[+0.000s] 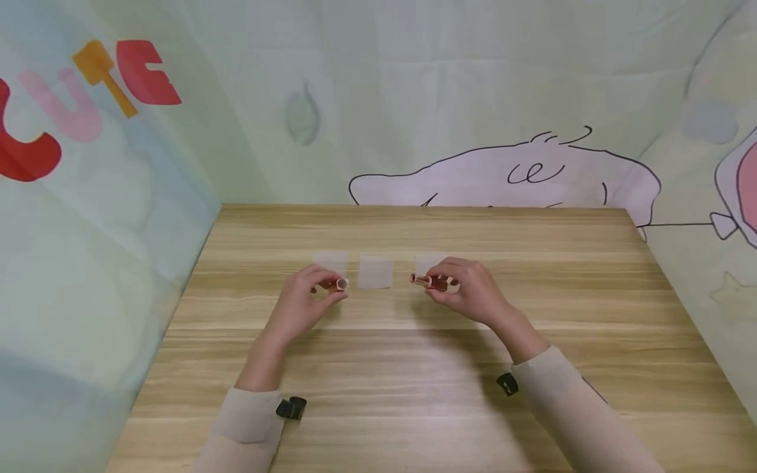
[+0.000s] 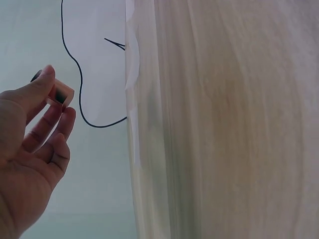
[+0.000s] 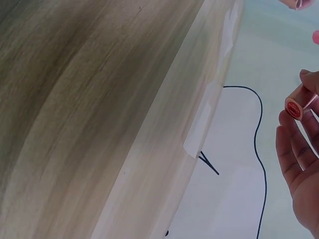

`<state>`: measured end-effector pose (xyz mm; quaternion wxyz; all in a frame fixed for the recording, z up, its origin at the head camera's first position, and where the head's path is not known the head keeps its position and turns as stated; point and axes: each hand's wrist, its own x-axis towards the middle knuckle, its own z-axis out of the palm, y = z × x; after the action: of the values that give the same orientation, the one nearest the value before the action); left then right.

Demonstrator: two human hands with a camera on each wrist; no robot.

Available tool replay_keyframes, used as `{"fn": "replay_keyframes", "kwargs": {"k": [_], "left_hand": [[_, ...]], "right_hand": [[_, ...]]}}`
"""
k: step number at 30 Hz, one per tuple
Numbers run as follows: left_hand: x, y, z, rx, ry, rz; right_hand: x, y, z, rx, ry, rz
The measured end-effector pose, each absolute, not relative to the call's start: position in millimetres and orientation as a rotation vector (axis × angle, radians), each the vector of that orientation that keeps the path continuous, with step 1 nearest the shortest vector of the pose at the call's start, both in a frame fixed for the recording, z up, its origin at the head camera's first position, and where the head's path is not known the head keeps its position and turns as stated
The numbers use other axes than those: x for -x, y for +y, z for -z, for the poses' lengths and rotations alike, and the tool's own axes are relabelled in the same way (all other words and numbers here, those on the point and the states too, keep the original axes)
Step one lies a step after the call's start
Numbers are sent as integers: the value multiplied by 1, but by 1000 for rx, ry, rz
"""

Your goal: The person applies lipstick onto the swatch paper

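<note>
My left hand (image 1: 299, 303) pinches a short rose-gold lipstick cap (image 1: 342, 284) between thumb and fingers, its round hollow end showing. In the left wrist view the cap (image 2: 63, 93) looks shiny, and the lower fingers curl loosely beneath it. Across from it, my right hand (image 1: 475, 293) grips a rose-gold lipstick tube (image 1: 437, 283), whose narrower end points left toward the cap. A round red label marks the base of the tube (image 3: 294, 108) in the right wrist view. Cap and tube are apart, both held above the table.
On the wood-grain table (image 1: 378, 368) lie thin whitish squares: a middle one (image 1: 375, 272), a left one (image 1: 331, 261) behind the left hand and a right one (image 1: 429, 262) partly covered by the right hand. A printed cloth backdrop (image 1: 378, 98) rises behind the table.
</note>
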<state>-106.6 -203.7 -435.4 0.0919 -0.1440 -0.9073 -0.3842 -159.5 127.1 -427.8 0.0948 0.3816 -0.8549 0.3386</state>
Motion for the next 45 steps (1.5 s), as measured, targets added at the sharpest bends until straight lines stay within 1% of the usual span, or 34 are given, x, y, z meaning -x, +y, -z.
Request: {"fn": "replay_keyframes", "kwargs": {"k": [18, 28, 38, 45], "left_hand": [[99, -235, 447, 302, -2654, 1105], [95, -253, 452, 163, -2648, 1140], [90, -270, 461, 85, -2638, 1139], [88, -285, 465, -38, -2645, 1097]], "right_hand": [[159, 127, 426, -1098, -2515, -1103], [157, 123, 427, -1108, -2507, -1096], [158, 120, 430, -1106, -2511, -1111], [159, 119, 431, -1112, -2502, -1128]]}}
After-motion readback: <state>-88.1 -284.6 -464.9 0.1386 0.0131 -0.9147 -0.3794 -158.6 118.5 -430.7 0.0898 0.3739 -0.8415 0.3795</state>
